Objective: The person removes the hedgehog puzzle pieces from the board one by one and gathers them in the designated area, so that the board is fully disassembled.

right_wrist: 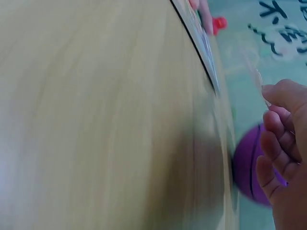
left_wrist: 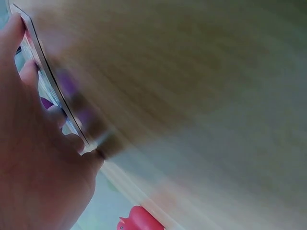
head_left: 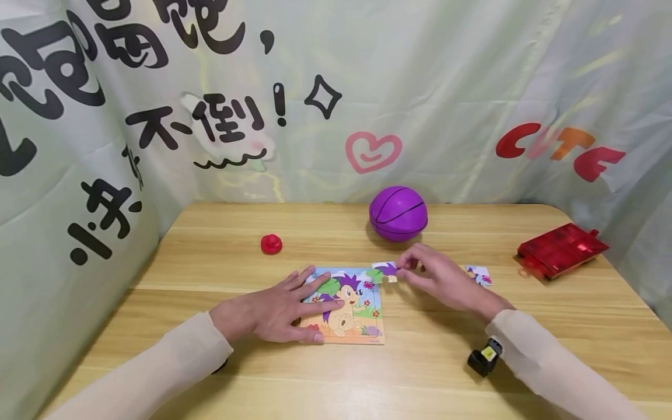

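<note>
On the wooden table (head_left: pixel 210 361) the puzzle board (head_left: pixel 343 306) is almost full under the flat left hand (head_left: pixel 273 312), while the right hand (head_left: pixel 441 283) pinches one puzzle piece (head_left: pixel 385 271) at its far right corner and another piece (head_left: pixel 480 275) waits further right.

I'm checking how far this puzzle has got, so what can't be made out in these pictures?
- Puzzle board: the left hand covers its left part in the head view.
- Puzzle piece pinched by the right hand: fingers hide one end; too small to read its print.
- Both wrist views: blurred, the board seen only edge-on.
- Loose piece: picture too small to tell.
</note>
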Demonstrator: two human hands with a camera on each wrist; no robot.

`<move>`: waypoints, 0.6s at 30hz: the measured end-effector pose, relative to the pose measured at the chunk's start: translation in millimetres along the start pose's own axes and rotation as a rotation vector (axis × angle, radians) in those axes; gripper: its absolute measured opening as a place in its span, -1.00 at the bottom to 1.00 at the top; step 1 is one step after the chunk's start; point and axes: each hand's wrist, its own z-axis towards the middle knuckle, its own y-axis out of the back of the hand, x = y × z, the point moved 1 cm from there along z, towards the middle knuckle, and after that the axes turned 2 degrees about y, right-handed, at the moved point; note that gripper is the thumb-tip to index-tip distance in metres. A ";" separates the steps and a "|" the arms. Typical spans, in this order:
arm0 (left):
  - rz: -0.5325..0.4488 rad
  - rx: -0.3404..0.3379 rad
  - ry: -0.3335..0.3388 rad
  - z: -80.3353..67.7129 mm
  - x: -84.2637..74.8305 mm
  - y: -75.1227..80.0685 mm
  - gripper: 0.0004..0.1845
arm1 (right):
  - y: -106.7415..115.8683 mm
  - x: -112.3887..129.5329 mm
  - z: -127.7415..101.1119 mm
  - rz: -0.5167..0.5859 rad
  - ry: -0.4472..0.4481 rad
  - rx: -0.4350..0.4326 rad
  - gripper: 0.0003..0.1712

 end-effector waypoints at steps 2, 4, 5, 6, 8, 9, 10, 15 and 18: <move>-0.003 -0.002 0.000 0.3 -0.5 0.0 -0.25 | 10.2 -7.3 -7.8 0.002 -0.016 -0.015 -0.96; -0.001 -0.001 0.006 0.4 -0.8 0.2 -0.25 | 20.0 -14.2 -15.0 -0.005 -0.007 -0.031 -0.96; 0.003 0.000 0.012 0.1 -1.0 0.5 -0.25 | 24.6 -17.8 -18.3 -0.010 0.001 -0.040 -0.95; 0.002 0.001 0.015 0.0 -0.9 0.5 -0.24 | 28.8 -21.7 -21.4 -0.016 0.010 -0.051 -0.94; 0.006 0.003 0.024 -0.1 -0.9 0.7 -0.25 | 36.7 -29.2 -26.8 -0.028 0.019 -0.065 -0.91; 0.004 0.005 0.029 -0.1 -0.8 0.9 -0.25 | 40.2 -33.0 -29.0 -0.033 0.019 -0.068 -0.91; 0.004 0.006 0.032 -0.3 -0.7 0.9 -0.25 | 43.4 -36.8 -31.1 -0.037 0.011 -0.071 -0.91; 0.003 0.009 0.033 -0.9 -0.9 1.6 -0.24 | 56.3 -53.1 -38.7 -0.040 -0.065 -0.047 -0.93; 0.006 0.007 0.023 -0.7 -1.2 1.6 -0.24 | 60.7 -60.0 -42.0 -0.032 -0.113 -0.017 -0.92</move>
